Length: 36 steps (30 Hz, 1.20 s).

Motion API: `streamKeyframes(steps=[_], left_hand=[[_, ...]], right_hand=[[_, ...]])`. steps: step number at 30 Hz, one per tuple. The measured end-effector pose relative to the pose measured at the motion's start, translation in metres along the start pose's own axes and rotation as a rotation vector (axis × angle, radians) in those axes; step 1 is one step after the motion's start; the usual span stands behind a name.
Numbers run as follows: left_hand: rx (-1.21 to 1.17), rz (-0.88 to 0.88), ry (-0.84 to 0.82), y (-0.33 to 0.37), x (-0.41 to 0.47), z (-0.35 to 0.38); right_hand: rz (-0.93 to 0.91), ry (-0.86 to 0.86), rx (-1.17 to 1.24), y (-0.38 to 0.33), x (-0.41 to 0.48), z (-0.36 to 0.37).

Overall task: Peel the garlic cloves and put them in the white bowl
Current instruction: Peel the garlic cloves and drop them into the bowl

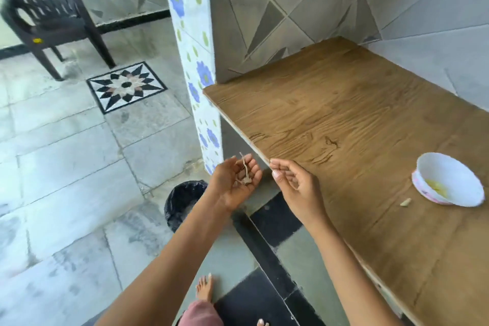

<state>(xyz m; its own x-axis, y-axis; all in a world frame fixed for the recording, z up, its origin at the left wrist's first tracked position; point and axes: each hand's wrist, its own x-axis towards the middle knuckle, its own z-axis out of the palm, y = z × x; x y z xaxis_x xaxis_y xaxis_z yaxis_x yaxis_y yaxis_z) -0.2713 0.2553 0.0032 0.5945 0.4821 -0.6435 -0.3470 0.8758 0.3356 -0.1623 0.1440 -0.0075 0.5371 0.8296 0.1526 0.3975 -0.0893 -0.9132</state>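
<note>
While left hand cups dry tan papery garlic skins | likely featherlight, brittle: cradle | right hand curled, contents unclear

White bowl, pink pattern outside, sits on the wooden counter. Pale yellow peeled cloves inside. One loose clove on the counter just beside it. Dry garlic skins lie in the cupped left hand.
</note>
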Motion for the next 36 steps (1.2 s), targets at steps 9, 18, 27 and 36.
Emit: streamKeyframes(steps=[9,18,27,36], left_hand=[[-0.016,0.073,0.278,0.136,0.068,-0.134],[0.126,-0.102,0.513,0.178,0.296,-0.340],[0.209,-0.275,0.521,0.104,0.498,-0.508],[0.070,-0.218,0.432,0.088,0.494,-0.502]], right_hand=[[0.140,-0.260,-0.092,0.034,0.086,0.190],[0.495,-0.418,-0.201,0.239,0.143,0.386],[0.602,-0.522,-0.284,0.454,0.128,0.493],[0.645,-0.586,0.104,0.473,0.108,0.544]])
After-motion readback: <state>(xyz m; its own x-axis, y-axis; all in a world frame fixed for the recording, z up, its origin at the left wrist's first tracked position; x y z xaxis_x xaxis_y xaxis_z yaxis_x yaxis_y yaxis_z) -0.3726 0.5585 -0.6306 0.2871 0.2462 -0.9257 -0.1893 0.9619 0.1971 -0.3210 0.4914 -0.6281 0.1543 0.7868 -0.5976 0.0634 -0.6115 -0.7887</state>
